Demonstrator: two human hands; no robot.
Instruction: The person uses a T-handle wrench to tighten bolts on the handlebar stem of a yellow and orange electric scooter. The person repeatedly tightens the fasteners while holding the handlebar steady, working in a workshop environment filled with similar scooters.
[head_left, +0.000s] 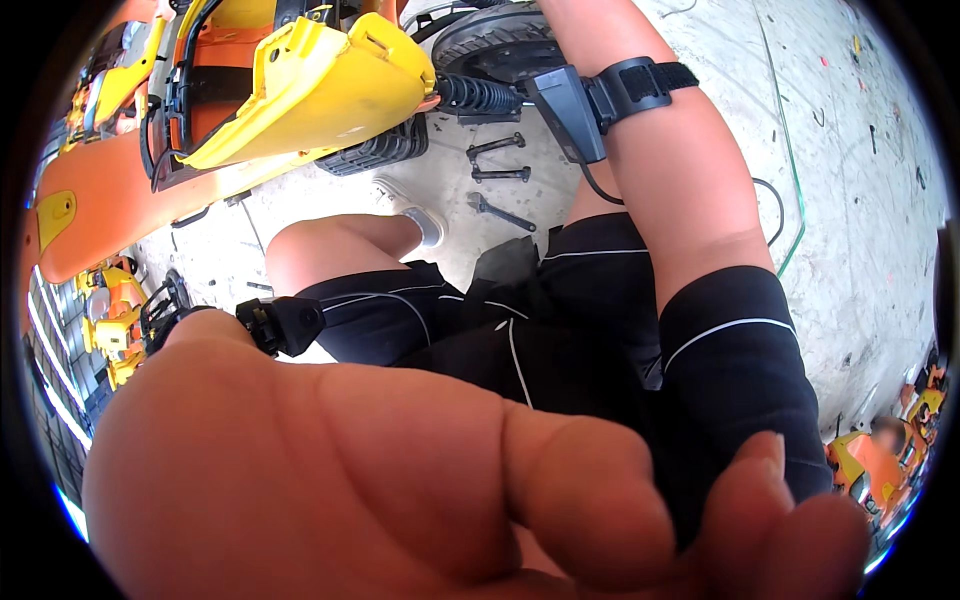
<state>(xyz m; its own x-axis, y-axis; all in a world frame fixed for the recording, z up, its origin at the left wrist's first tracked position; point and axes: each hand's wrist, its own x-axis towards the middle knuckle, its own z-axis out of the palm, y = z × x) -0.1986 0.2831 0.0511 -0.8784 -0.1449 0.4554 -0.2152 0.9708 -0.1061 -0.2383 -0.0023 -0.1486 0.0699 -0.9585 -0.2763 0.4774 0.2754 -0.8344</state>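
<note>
My left hand [420, 460] fills the lower part of the view, very close to the camera. Its thumb points right, and the fingers are loosely curled with a gap between thumb and fingertips. Nothing shows in it, though the lower edge cuts off part of the fingers. A black device [290, 325] is strapped at that wrist. My right forearm [680, 170], with another black strapped device [575, 110], reaches up past the top edge, so the right hand is out of sight. A partly dismantled scooter with a yellow body panel [330, 95] stands ahead, nearest to the right arm.
On the concrete floor between my legs lie an adjustable wrench [502, 212] and two black metal links [498, 160]. A spring shock absorber [480, 95] and tyre [495, 45] sit beside the yellow panel. An orange body part [110, 205] extends left. Other orange-yellow vehicles [115, 310] stand farther off.
</note>
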